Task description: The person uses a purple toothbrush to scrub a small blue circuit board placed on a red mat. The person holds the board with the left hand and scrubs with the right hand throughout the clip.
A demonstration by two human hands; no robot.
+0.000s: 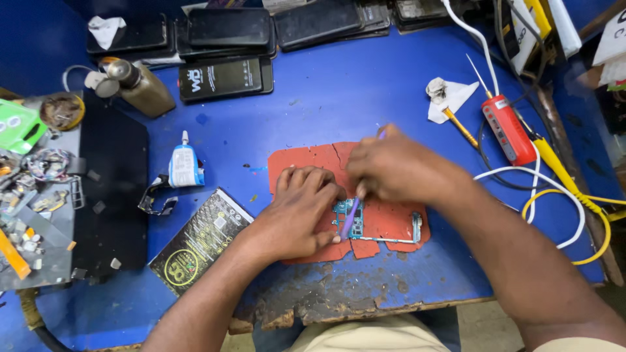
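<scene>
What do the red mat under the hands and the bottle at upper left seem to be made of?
Red mat: likely rubber or silicone, matte, with cracked, broken edges. Bottle: probably metal, a dull brass-coloured body with a soft sheen and a darker cap; plastic cannot be ruled out.

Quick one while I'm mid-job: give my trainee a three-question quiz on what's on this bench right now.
1. True or false: the left hand presses down on the circuit board.
2. What does the right hand hold? A) a purple brush B) the red tester C) the glue tube
3. What lies under the board?

Key:
1. True.
2. A, the purple brush, its tip on the board.
3. A cracked red mat on the blue table.
</scene>
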